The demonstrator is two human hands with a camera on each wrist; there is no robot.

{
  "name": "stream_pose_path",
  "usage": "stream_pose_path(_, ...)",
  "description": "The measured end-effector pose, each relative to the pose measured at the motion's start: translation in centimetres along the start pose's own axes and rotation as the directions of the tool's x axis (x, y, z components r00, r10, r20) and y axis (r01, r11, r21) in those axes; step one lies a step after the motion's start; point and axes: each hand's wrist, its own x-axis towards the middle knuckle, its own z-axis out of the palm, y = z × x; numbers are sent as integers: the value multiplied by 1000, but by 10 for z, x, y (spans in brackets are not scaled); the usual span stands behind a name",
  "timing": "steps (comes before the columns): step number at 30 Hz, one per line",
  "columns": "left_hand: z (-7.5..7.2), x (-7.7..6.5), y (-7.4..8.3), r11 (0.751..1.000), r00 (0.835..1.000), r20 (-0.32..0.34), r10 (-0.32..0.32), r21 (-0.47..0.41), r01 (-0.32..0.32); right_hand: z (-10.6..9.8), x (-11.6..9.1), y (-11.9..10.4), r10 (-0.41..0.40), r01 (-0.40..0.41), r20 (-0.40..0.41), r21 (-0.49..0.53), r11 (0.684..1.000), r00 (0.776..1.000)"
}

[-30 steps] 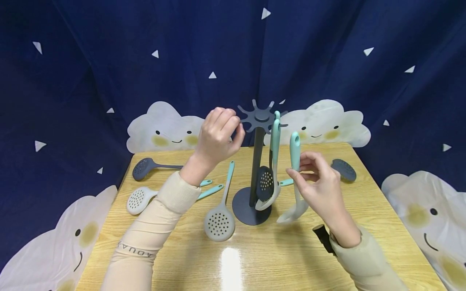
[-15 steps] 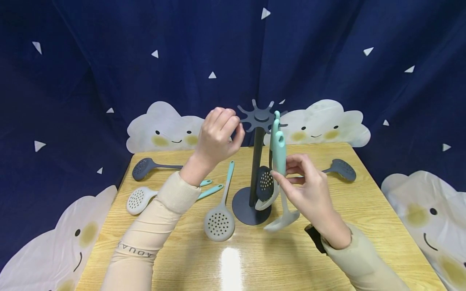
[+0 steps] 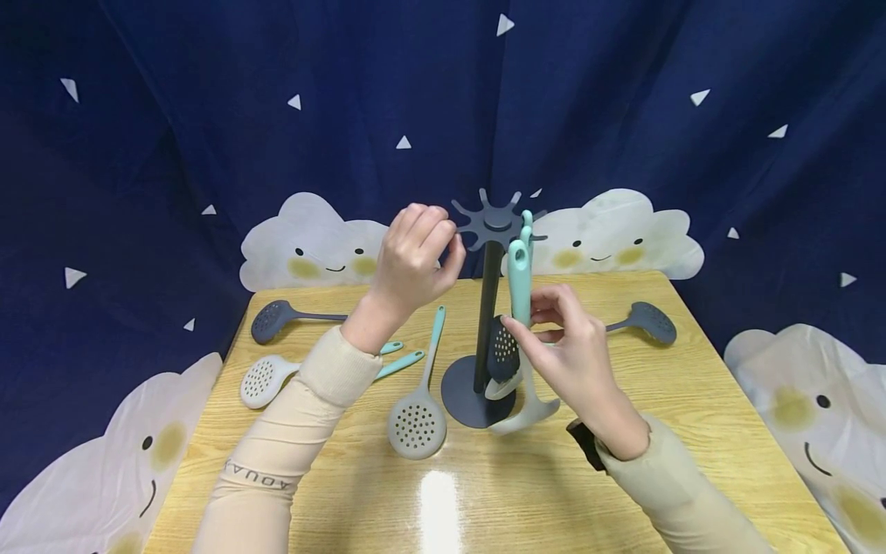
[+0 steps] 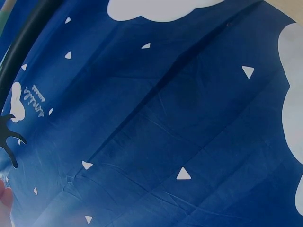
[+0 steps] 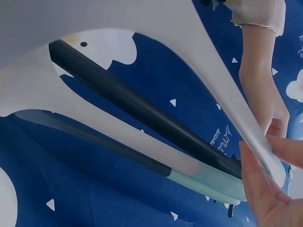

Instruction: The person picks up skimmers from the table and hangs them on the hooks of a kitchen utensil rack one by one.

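Observation:
My right hand point(image 3: 571, 354) pinches the teal handle of a light-grey spatula point(image 3: 519, 285) between thumb and fingers. The spatula hangs upright in front of the rack's right side, its wide curved head low; that grey head point(image 5: 118, 16) fills the top of the right wrist view. The dark utensil rack point(image 3: 493, 308) has a round base, a post and radiating arms. My left hand point(image 3: 418, 258), fingers curled, pinches a left arm of it; the contact is mostly hidden. Behind the spatula hang teal-handled utensils point(image 5: 213, 177) and a dark slotted head point(image 3: 504, 350).
On the wooden table point(image 3: 388, 508) lie a grey skimmer point(image 3: 417, 427), a grey slotted spoon point(image 3: 261, 381) and a dark slotted spoon point(image 3: 271, 322) at left. Another dark slotted utensil point(image 3: 653, 322) lies at right. A blue curtain point(image 3: 388, 92) with clouds closes off the back.
My right hand has carried the spatula left, from right of the rack to in front of the hanging utensils. The left hand and rack have stayed in place.

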Motion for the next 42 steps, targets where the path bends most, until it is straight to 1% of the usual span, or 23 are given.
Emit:
stream_pose_path(5, 0, 0, 0, 1000, 1000, 7, 7, 0, -7, 4, 1, 3, 4, -4, -4, -4, 1000, 1000)
stream_pose_path(11, 1, 0, -1, 1000, 1000, 1, 3, 2, -3, 12, 2, 9, 30, -30, 11, 3, 1000, 999)
stream_pose_path(19, 1, 0, -1, 1000, 1000, -6, 3, 2, -3, 20, 3, 10, 33, -33, 3, -4, 999, 999)
stream_pose_path(32, 1, -1, -1, 1000, 1000, -5, 5, -2, -5, 29, 3, 14, 47, -47, -39, -13, 999, 998)
stream_pose_path(42, 2, -1, -1, 1000, 1000, -15, 1, -8, -1, 36, 2, 20, 18, -19, -99, -7, 1000, 995)
